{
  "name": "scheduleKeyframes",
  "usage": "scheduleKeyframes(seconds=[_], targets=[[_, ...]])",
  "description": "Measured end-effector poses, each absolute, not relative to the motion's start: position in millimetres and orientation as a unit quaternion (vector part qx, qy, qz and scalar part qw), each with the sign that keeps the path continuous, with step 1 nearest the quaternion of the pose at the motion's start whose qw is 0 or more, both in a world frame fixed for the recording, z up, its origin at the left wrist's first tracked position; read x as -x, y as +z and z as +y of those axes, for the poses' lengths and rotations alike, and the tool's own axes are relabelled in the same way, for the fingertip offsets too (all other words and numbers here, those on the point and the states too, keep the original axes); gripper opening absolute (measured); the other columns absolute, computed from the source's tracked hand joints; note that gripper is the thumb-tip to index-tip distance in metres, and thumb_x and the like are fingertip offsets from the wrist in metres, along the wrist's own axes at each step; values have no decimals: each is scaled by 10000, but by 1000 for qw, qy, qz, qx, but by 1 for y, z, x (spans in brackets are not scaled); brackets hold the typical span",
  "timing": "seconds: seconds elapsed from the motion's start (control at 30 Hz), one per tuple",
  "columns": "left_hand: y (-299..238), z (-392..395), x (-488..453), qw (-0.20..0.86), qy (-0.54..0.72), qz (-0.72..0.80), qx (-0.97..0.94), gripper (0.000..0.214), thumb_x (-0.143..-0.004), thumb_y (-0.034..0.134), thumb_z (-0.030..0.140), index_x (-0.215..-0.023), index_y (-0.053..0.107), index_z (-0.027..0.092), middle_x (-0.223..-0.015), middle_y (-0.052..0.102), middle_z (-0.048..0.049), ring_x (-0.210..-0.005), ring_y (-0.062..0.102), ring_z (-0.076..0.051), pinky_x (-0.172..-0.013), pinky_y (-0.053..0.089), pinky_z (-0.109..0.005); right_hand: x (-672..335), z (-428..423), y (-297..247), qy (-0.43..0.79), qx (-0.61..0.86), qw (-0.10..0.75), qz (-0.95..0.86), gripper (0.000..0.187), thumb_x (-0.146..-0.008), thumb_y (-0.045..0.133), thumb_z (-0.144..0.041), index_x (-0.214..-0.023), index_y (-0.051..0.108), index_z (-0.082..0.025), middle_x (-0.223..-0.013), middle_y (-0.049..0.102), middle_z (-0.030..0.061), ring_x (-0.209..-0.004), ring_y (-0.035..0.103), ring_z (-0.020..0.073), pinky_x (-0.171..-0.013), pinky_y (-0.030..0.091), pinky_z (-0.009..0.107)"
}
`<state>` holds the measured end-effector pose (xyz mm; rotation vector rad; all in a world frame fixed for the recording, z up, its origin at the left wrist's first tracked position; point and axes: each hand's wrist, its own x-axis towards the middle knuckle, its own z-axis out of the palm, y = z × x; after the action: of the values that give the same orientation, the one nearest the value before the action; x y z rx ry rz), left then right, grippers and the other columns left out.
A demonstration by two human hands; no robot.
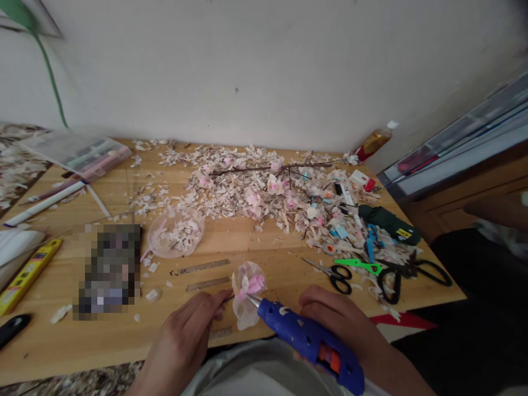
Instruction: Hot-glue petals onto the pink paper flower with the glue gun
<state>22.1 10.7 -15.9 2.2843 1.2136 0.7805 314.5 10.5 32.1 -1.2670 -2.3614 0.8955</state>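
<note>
One wooden table point(264, 250) against a plain pale wall carries a wide drift of pale paper scraps point(264, 187), thickest at twelve o'clock.

From the left: a yellow box point(25, 275) lies at nine o'clock, with a clear plastic case point(78, 151) behind it at ten o'clock. A round clear bowl point(176, 232) of scraps sits nearer the centre, and two thin dark strips lie on the wood just in front of it.

Low at six o'clock, the left hand point(185, 335) pinches a thin stem between its fingertips; on that stem sits one pale pink paper flower point(248, 294), held just above the table edge.

The right hand point(336, 319) is closed around one blue glue gun point(309, 341). Its long axis runs from about four o'clock up to ten o'clock, and its metal nozzle points toward ten o'clock, touching the flower's pink centre.

Three pairs of scissors lie at three o'clock: a small black-handled pair point(334, 273), a green-handled pair point(358, 265) and a large black pair point(412, 273). An amber bottle point(373, 144) leans against the wall at one o'clock.
</note>
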Motion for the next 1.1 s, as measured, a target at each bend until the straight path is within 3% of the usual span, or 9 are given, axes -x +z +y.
scheduleKeyframes(seconds=[0.53,0.6,0.7,0.83,0.97,1.1], targets=[[-18,13,-22,227,287,447,-816,389,-934,356,63,-1253,497,235,-878,694,-23,-828,701,-132,-736,554,-202,-313,12,29,318,443,167,-822,167,-924,568,-339,-833,581,-200,-880,610,52,-780,589,161,-675,458,260],[-19,14,-21,229,293,451,-811,377,-931,375,69,-1237,511,242,-873,697,-19,-822,701,-135,-740,554,-206,-315,13,26,319,434,191,-820,124,-899,599,-336,-891,583,-213,-912,618,50,-808,607,166,-679,474,251],[-22,13,-12,214,304,477,-796,321,-934,421,112,-1203,535,243,-934,715,-37,-839,706,-143,-750,554,-203,-316,14,21,296,435,267,-807,218,-845,632,-315,-1034,562,-232,-1009,626,62,-905,633,192,-759,511,261],[-27,11,9,176,344,519,-763,201,-929,482,200,-1084,605,233,-936,733,-51,-813,718,-156,-717,557,-188,-300,20,17,268,489,325,-764,194,-885,528,-282,-1073,559,-247,-1093,612,70,-1002,626,208,-823,525,268],[-19,10,19,195,364,571,-710,155,-923,501,266,-872,643,235,-675,692,16,-561,662,-122,-527,517,-154,-273,39,5,311,556,285,-716,164,-960,464,-349,-1012,568,-234,-996,599,48,-903,630,176,-751,524,241],[-18,1,28,209,351,600,-687,243,-952,442,306,-968,671,226,-704,714,-6,-572,672,-140,-452,492,-174,-253,61,-18,352,550,219,-725,199,-967,481,-391,-987,582,-220,-945,585,30,-857,622,165,-791,520,268]])
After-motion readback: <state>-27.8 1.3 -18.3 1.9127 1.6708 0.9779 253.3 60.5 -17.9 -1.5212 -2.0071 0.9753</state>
